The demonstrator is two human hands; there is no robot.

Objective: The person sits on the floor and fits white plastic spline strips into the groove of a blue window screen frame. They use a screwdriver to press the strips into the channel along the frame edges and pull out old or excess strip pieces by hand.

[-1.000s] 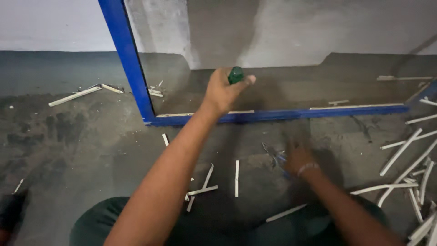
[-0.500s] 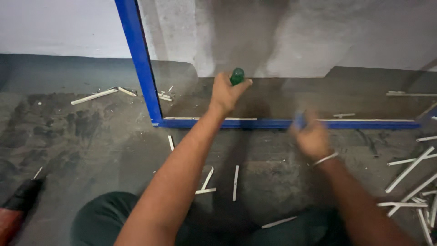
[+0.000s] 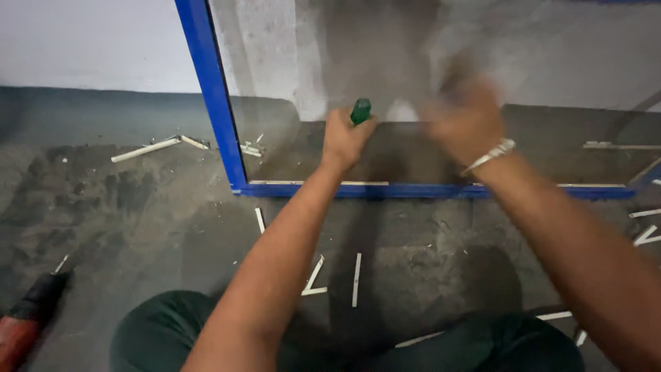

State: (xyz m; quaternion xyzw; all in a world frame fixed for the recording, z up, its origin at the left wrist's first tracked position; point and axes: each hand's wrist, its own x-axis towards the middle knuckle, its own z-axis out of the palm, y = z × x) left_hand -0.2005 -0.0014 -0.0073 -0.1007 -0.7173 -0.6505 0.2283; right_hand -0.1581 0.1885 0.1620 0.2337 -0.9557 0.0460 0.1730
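My left hand is closed around a green-handled tool, held up against the glass pane of a blue frame. My right hand is raised beside it at the same height, a little to the right. Motion blurs that hand, so I cannot tell whether anything is in it. A light bracelet circles the right wrist. Both forearms reach forward over my dark green trousers. The frame's bottom rail rests on the rough grey floor just below both hands.
Several thin white strips lie on the floor, some in front of my knees, some at the left and some at the right edge. A red and black tool lies at the bottom left. A pale wall stands behind the frame.
My right hand has come up from the floor on the right to the glass, level with the green-handled tool. My left hand has kept its hold. The view has moved closer.
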